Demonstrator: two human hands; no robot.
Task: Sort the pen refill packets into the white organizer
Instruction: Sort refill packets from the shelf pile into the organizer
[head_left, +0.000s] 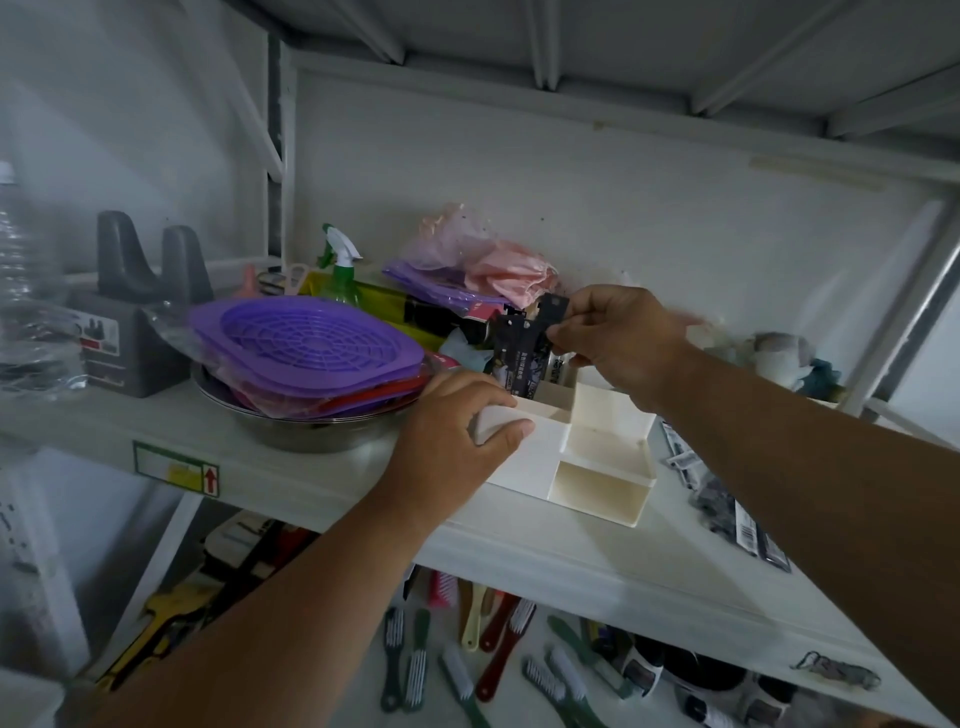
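A white organizer (587, 452) sits on a white shelf (291, 467), near the front edge, with several open compartments stepped at different heights. The left hand (452, 447) grips the organizer's left end — fingers curled over the top rim, thumb pressed against the near wall. At about one o'clock from that hand, the right hand (618, 338) pinches the top of a black pen refill packet (524, 348) between thumb and fingers; the packet stands upright with its lower end down in a rear compartment of the organizer, and a second dark packet seems to stand just behind it, though the two are hard to tell apart. More packets (727, 504) lie loose on the shelf at three o'clock from the organizer, partly hidden by the right forearm. At nine o'clock from the organizer, a metal bowl (311, 431) holds a stack of purple plastic baskets (306, 343). Behind them, toward eleven o'clock, stands a green spray bottle (340, 270), and a pink plastic bag (488, 260) lies at twelve o'clock. A dark grey stand (140, 317) and a clear bottle (26, 291) sit at the far left. On the lower shelf — below the organizer — scrub brushes (467, 665) lie scattered.
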